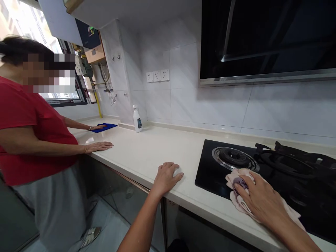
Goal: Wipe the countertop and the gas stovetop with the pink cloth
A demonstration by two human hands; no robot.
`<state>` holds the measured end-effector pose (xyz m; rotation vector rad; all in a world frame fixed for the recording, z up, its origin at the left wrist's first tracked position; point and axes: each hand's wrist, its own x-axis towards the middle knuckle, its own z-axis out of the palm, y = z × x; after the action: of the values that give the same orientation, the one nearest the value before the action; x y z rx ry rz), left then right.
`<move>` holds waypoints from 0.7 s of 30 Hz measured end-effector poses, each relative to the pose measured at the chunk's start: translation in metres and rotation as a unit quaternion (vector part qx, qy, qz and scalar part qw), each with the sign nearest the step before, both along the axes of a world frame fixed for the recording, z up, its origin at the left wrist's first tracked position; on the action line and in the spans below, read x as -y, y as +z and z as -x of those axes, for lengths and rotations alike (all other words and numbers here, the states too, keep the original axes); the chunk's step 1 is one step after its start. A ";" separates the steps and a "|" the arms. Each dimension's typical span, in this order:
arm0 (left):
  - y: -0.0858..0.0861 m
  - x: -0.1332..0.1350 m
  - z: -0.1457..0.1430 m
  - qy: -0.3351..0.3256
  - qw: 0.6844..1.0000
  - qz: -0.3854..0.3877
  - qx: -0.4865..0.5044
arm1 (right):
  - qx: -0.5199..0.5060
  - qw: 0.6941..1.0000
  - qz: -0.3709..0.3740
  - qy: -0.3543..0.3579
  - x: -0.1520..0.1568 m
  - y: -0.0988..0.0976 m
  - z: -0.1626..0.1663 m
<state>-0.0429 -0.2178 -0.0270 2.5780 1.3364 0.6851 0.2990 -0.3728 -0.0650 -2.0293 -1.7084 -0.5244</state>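
Note:
My right hand point(262, 199) presses a crumpled pale pink cloth point(243, 204) onto the front of a black glass gas stove point(210, 168). The fingers bend over the cloth, and a purplish patch of it shows between them. Beside the cloth, the left burner point(233, 157) has no grate over it. My left hand point(166, 178) rests on the white countertop point(170, 147) near its front edge, left of the stove. Its thumb stands apart from the fingers and nothing is held; a bright spot between them looks like a reflection.
A white spray bottle point(137, 119) stands by the wall corner. At the left, a person in a red shirt point(44, 129) leans over the counter, one hand on a blue cloth point(110, 126). A black range hood point(267, 42) hangs above the stove; a grate point(288, 161) covers the right burner.

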 end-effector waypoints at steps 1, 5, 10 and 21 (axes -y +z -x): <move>-0.001 0.000 0.000 0.001 1.000 -0.002 0.002 | -0.005 0.999 0.043 0.006 -0.010 0.006 0.006; -0.005 -0.004 0.001 -0.002 1.000 -0.004 0.008 | -0.027 0.991 0.133 0.014 -0.048 0.028 0.028; -0.010 -0.011 0.001 -0.001 1.000 -0.014 0.015 | -0.055 0.986 0.155 0.024 -0.079 0.039 0.068; -0.015 -0.020 0.004 0.005 0.999 -0.043 -0.011 | -0.061 0.970 0.151 0.180 -0.012 0.043 0.078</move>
<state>-0.0465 -0.1978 -0.0424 2.6557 1.3559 0.7339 0.2207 -0.3608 -0.0218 -1.8287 -2.1157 -0.0201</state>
